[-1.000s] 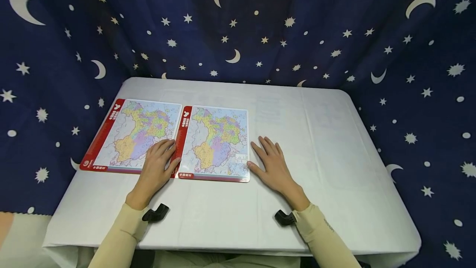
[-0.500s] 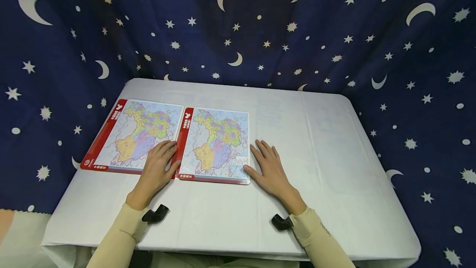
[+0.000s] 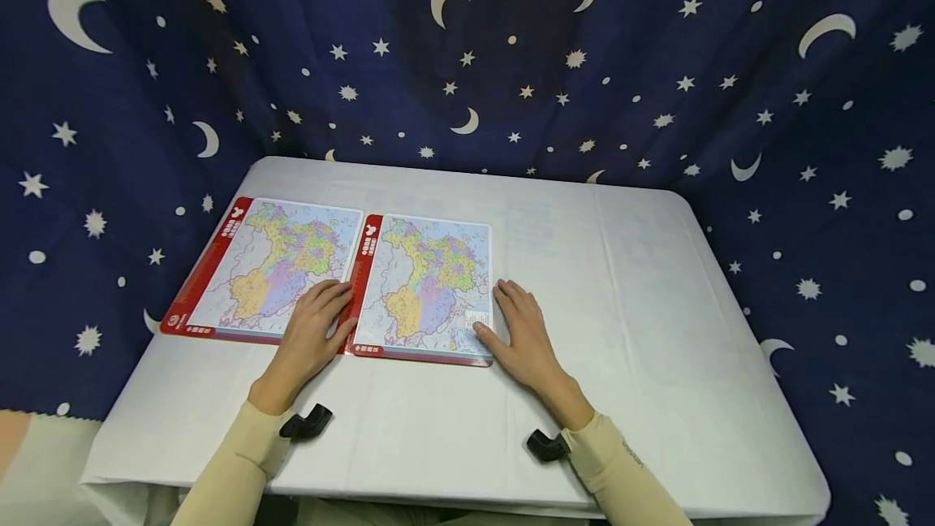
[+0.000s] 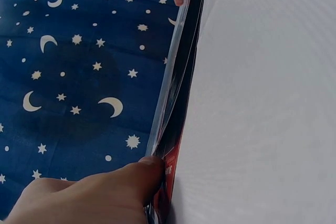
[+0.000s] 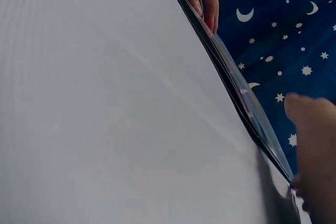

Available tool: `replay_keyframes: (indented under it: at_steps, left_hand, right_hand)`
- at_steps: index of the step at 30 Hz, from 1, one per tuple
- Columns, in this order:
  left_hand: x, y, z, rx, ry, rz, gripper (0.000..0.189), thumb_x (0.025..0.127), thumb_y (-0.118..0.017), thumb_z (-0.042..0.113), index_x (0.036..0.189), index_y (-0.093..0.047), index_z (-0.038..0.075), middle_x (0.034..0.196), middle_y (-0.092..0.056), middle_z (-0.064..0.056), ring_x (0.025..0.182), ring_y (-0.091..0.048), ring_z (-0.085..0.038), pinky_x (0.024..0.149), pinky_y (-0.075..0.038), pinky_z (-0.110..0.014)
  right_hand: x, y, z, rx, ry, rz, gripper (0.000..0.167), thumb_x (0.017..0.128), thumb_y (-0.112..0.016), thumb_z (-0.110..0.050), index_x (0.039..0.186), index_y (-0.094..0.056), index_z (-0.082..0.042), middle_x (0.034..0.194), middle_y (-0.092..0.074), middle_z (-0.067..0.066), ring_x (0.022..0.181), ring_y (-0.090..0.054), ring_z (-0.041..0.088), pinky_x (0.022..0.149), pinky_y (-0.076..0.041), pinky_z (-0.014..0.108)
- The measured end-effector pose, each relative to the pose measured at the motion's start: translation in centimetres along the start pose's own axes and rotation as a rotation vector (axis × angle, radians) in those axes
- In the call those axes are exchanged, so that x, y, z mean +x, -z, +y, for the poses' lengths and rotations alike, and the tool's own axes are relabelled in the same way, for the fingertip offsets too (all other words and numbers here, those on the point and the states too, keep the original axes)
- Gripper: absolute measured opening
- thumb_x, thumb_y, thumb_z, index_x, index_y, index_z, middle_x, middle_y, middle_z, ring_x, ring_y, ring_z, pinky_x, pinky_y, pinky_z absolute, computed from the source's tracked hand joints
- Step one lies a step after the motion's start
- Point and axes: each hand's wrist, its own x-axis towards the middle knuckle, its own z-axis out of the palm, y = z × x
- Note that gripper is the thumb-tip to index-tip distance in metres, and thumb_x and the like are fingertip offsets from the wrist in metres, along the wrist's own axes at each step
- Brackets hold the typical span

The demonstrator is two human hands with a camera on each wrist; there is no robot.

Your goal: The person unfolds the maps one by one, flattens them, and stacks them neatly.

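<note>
Two flat map sheets with red side bands lie side by side in the head view. My left hand (image 3: 312,335) rests palm down across the lower right part of the left map (image 3: 270,274), its thumb and fingertips at the red band of the right map (image 3: 431,282). At the right map's right edge, my right hand (image 3: 529,347) lies with fingers extended along the edge and the thumb over the lower right corner. Seen low in the left wrist view, the thumb of my left hand (image 4: 105,190) touches the sheets' near edge. In the right wrist view, the sheets (image 5: 247,103) look thin and layered.
A white cloth (image 3: 635,331) covers the table, whose rounded far corners meet a dark blue curtain (image 3: 511,47) with moons and stars. A black wrist device (image 3: 307,422) sits by the left sleeve, and another black device (image 3: 548,445) by the right sleeve.
My right hand has slid left, from beside the right map to its edge, with the thumb now over the corner. My left hand stays put. The head view has tilted slightly.
</note>
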Motion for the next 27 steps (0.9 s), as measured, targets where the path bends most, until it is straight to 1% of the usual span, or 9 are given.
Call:
replay_keyframes:
  at_steps: [3,6,9,14,19,21,23,25,27]
  left_hand:
    - [-0.01,-0.04,0.06,0.001,0.003,-0.010,0.048,0.086,-0.084,0.008,0.127,-0.070,-0.010,0.134,-0.068,-0.027,0.129,-0.057,-0.049,0.108,-0.041,-0.065]
    - [-0.03,-0.02,0.11,0.001,0.008,-0.012,0.048,0.086,-0.084,0.008,0.127,-0.070,-0.010,0.134,-0.068,-0.027,0.129,-0.057,-0.049,0.108,-0.041,-0.065]
    - [-0.02,0.02,0.10,0.001,0.012,-0.011,0.048,0.086,-0.084,0.008,0.128,-0.070,-0.010,0.134,-0.068,-0.027,0.129,-0.057,-0.049,0.108,-0.041,-0.065]
    - [0.05,0.03,0.08,0.001,0.013,-0.007,0.048,0.086,-0.084,0.008,0.128,-0.070,-0.010,0.134,-0.068,-0.027,0.129,-0.056,-0.049,0.108,-0.040,-0.065]
    - [0.06,0.06,0.13,-0.004,0.012,-0.005,0.048,0.086,-0.084,0.008,0.128,-0.070,-0.010,0.134,-0.068,-0.027,0.129,-0.057,-0.049,0.107,-0.040,-0.066]
    - [0.03,0.09,0.12,-0.008,0.012,-0.005,0.048,0.086,-0.084,0.009,0.127,-0.070,-0.010,0.134,-0.068,-0.027,0.129,-0.057,-0.049,0.107,-0.040,-0.066]
    - [0.03,0.05,0.07,-0.008,0.009,-0.002,0.047,0.085,-0.084,0.008,0.126,-0.071,-0.009,0.133,-0.068,-0.027,0.128,-0.057,-0.049,0.107,-0.041,-0.066]
    - [0.03,0.00,0.01,-0.009,0.004,0.002,0.046,0.085,-0.085,0.007,0.125,-0.071,-0.009,0.133,-0.069,-0.027,0.128,-0.057,-0.049,0.106,-0.041,-0.066]
    - [0.02,-0.04,-0.04,-0.009,0.000,0.004,0.045,0.084,-0.085,0.007,0.125,-0.072,-0.008,0.132,-0.069,-0.027,0.127,-0.057,-0.049,0.106,-0.041,-0.066]
  right_hand:
    - [-0.04,-0.19,-0.22,-0.016,-0.031,0.025,0.080,0.099,-0.067,-0.050,0.153,-0.048,0.006,0.164,-0.042,0.021,0.157,-0.031,0.038,0.127,-0.016,0.065]
    - [0.09,-0.32,-0.27,-0.008,-0.025,0.023,0.081,0.097,-0.069,-0.050,0.153,-0.049,0.005,0.163,-0.045,0.020,0.155,-0.034,0.038,0.127,-0.017,0.064]
    - [0.27,-0.29,-0.26,0.029,-0.015,0.024,0.081,0.096,-0.071,-0.049,0.153,-0.049,0.004,0.161,-0.047,0.019,0.154,-0.037,0.037,0.127,-0.020,0.061]
    - [0.43,-0.13,-0.28,0.092,-0.027,0.035,0.080,0.096,-0.072,-0.049,0.154,-0.049,0.001,0.162,-0.047,0.015,0.153,-0.039,0.033,0.125,-0.029,0.056]
    - [0.23,-0.02,-0.35,0.221,-0.073,0.061,0.078,0.094,-0.077,-0.043,0.156,-0.049,-0.005,0.164,-0.046,0.008,0.154,-0.040,0.030,0.123,-0.033,0.055]
    - [0.18,-0.01,-0.39,0.317,-0.089,0.080,0.074,0.094,-0.079,-0.035,0.156,-0.049,-0.008,0.158,-0.052,0.007,0.148,-0.048,0.029,0.121,-0.037,0.053]
    - [0.13,-0.04,-0.38,0.414,-0.102,0.092,0.071,0.095,-0.080,-0.027,0.156,-0.049,-0.012,0.150,-0.059,0.008,0.136,-0.059,0.028,0.115,-0.045,0.049]
    - [0.11,-0.04,-0.37,0.497,-0.114,0.091,0.070,0.095,-0.080,-0.021,0.157,-0.048,-0.015,0.136,-0.068,0.008,0.115,-0.067,0.026,0.104,-0.052,0.041]
    - [0.08,-0.04,-0.37,0.561,-0.122,0.071,0.071,0.096,-0.079,-0.016,0.158,-0.045,-0.015,0.120,-0.074,0.009,0.097,-0.069,0.022,0.090,-0.056,0.033]
